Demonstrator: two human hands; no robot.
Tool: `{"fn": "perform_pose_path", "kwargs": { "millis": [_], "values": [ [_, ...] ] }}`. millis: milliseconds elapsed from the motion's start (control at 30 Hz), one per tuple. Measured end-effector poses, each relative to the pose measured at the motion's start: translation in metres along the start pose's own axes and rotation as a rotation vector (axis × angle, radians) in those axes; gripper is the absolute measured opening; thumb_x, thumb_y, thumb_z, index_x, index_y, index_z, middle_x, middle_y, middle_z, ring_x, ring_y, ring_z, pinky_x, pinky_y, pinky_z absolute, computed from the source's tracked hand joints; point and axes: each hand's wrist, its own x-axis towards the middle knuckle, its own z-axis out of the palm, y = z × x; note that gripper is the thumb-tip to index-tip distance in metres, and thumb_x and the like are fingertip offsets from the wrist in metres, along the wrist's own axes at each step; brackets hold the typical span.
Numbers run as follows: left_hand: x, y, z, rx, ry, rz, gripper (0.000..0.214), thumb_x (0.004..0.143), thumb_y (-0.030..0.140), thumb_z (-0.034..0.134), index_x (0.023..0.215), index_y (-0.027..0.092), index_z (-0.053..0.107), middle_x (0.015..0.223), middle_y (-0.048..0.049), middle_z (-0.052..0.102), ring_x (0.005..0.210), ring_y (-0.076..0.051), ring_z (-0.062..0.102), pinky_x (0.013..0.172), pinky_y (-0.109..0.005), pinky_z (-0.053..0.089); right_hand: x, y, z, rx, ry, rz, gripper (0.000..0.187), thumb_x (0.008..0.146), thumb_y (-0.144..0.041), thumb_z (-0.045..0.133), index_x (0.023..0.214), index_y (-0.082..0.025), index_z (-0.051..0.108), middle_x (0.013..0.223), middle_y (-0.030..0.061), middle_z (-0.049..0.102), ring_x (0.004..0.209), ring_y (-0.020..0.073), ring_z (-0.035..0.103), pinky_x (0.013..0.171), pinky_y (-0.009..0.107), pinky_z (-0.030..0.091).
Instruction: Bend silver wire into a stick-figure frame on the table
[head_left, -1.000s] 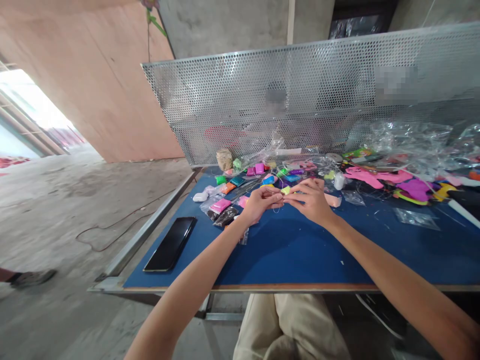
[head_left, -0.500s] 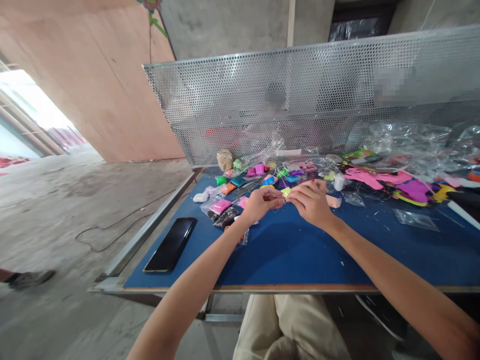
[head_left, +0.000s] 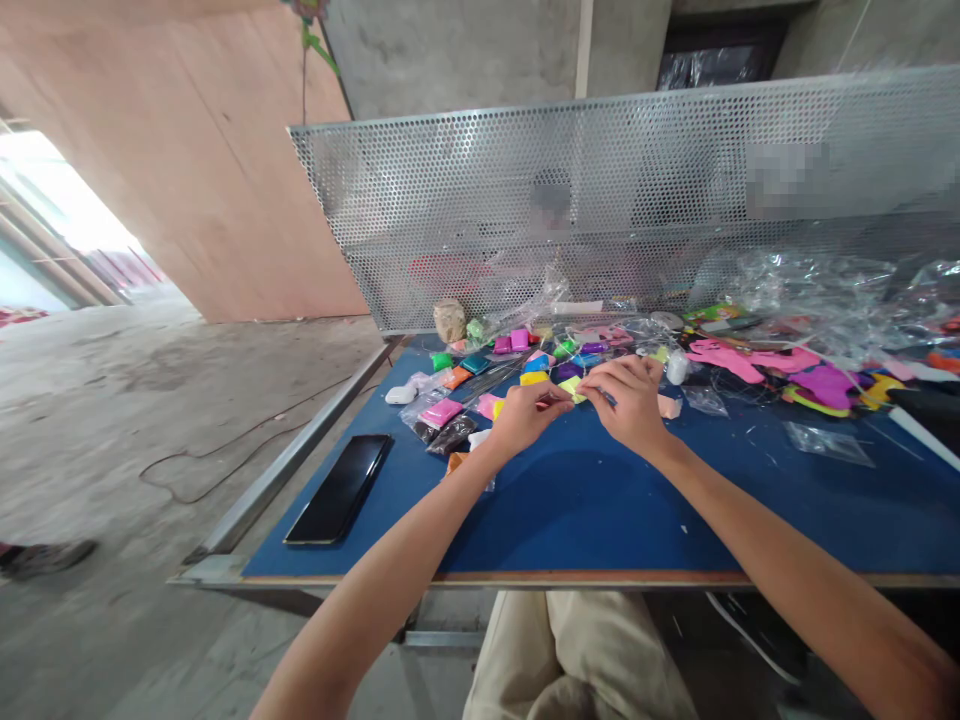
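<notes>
Over the blue tabletop (head_left: pixel 585 510), my left hand (head_left: pixel 526 412) is closed in a pinch, thumb against fingertips. Facing it, my right hand (head_left: pixel 626 402) pinches too, its fingertips close to the left ones. Whatever lies between the fingertips is too small to make out. A pale yellow piece (head_left: pixel 572 388) shows just behind the fingertips; whether they touch it I cannot tell. Beyond the left hand are a yellow packet (head_left: pixel 534 379) and a blue one (head_left: pixel 537 363). A peach-coloured piece (head_left: pixel 670 407) is beside the right hand.
A black phone (head_left: pixel 339 490) lies at the table's left. Pink packets (head_left: pixel 440 413), a white case (head_left: pixel 401 395) and a beige lump (head_left: pixel 450 320) sit farther back. Pink cut-out shapes (head_left: pixel 739 358) and clear plastic bags (head_left: pixel 817 285) fill the right. A perforated metal panel (head_left: pixel 480 180) stands behind.
The two hands remain pinched close together, with the fingers shifted slightly. More of the pale yellow piece and the yellow packet behind them shows now.
</notes>
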Motion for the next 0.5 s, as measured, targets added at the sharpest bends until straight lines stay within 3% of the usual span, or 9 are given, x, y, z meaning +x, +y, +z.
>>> {"fn": "perform_pose_path", "kwargs": {
  "millis": [167, 333, 500],
  "values": [
    [-0.0004, -0.0021, 0.0046, -0.149, 0.023, -0.118, 0.025, 0.084, 0.042, 0.067, 0.090, 0.018, 0.072, 0.081, -0.0051, 0.074, 0.070, -0.017, 0.071, 0.069, -0.029, 0.058, 0.0006, 0.0040, 0.0045, 0.066, 0.004, 0.045, 0.019, 0.095, -0.034, 0.057, 0.085, -0.027, 0.070, 0.090, 0.0029, 0.071, 0.090, 0.0240, 0.057, 0.088, 0.044, 0.033],
    [-0.0004, -0.0036, 0.0046, -0.030, 0.001, -0.071, 0.024, 0.087, 0.042, 0.063, 0.089, 0.019, 0.071, 0.082, -0.0040, 0.073, 0.070, -0.016, 0.070, 0.069, -0.027, 0.056, 0.0011, 0.0036, 0.0062, 0.214, -0.036, 0.103, 0.018, 0.095, -0.035, 0.057, 0.089, -0.027, 0.071, 0.093, 0.0036, 0.072, 0.094, 0.0252, 0.060, 0.089, 0.043, 0.041],
    [0.0011, -0.0056, 0.0008, 0.101, 0.027, -0.007, 0.024, 0.091, 0.040, 0.058, 0.091, 0.020, 0.071, 0.088, -0.0041, 0.073, 0.066, -0.014, 0.066, 0.068, -0.026, 0.054, 0.0031, -0.0028, 0.0052, 0.400, -0.025, 0.269, 0.020, 0.095, -0.037, 0.055, 0.096, -0.027, 0.073, 0.096, 0.0038, 0.073, 0.096, 0.0247, 0.063, 0.090, 0.041, 0.046]
  ]
}}
